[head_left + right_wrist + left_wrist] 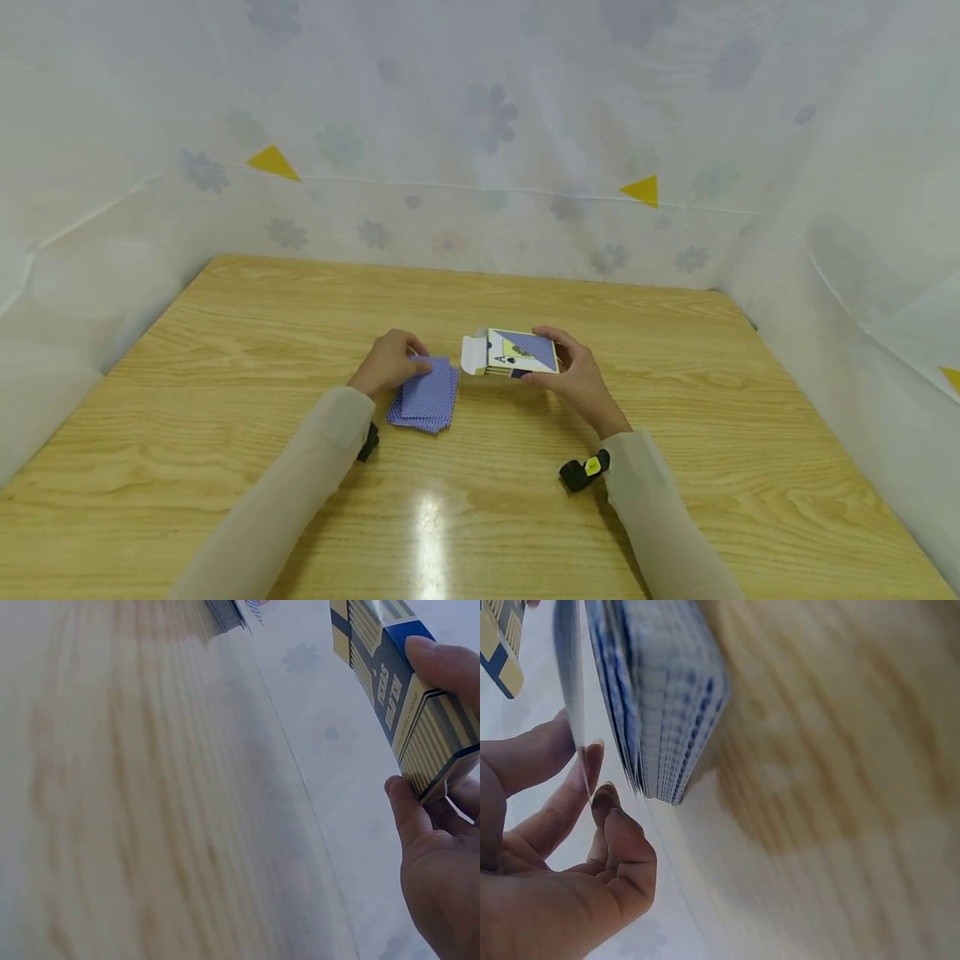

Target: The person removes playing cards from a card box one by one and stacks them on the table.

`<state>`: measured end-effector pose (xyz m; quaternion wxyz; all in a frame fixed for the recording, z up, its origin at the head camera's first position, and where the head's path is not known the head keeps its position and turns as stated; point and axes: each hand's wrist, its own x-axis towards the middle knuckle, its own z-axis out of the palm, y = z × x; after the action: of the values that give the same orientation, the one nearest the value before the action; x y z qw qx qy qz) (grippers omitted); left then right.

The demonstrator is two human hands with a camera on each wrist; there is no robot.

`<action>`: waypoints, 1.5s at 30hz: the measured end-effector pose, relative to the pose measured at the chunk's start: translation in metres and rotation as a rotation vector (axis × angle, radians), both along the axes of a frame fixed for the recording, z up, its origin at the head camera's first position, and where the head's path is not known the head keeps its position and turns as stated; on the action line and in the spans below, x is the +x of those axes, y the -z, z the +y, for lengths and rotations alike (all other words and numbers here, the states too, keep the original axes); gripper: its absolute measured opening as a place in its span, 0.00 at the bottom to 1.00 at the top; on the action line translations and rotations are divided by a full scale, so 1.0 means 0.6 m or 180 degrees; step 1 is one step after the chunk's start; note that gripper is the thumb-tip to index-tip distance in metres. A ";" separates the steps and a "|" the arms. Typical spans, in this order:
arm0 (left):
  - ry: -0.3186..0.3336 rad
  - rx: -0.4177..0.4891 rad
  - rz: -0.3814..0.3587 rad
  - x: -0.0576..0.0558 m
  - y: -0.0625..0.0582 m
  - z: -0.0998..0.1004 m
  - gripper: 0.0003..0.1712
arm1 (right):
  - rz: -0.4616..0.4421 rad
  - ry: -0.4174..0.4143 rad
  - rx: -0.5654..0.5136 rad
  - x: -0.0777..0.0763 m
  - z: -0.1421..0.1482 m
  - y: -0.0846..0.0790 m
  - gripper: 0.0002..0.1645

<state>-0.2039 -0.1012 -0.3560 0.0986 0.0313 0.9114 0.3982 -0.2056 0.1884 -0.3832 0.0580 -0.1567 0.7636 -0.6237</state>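
Playing cards (667, 712) lie just below left fingers (630, 851), pinching one card (568, 675). Right fingers (442, 664) grip the box (525, 354), flap (473, 356) leftward.

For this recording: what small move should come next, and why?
Probably the left hand should lift its pinched card clear of the stack: the left wrist view shows a gap between them, and the right hand holds the card box with its open flap on the stack's side.
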 end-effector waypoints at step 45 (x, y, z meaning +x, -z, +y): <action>-0.0309 -0.1475 -0.0182 0.038 0.000 0.076 0.47 | 0.0043 -0.0012 0.0020 0.003 0.002 -0.004 0.41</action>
<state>-0.1811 -0.0558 -0.3557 0.1096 -0.0474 0.9757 0.1834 -0.2039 0.1896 -0.3810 0.0545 -0.1622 0.7656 -0.6202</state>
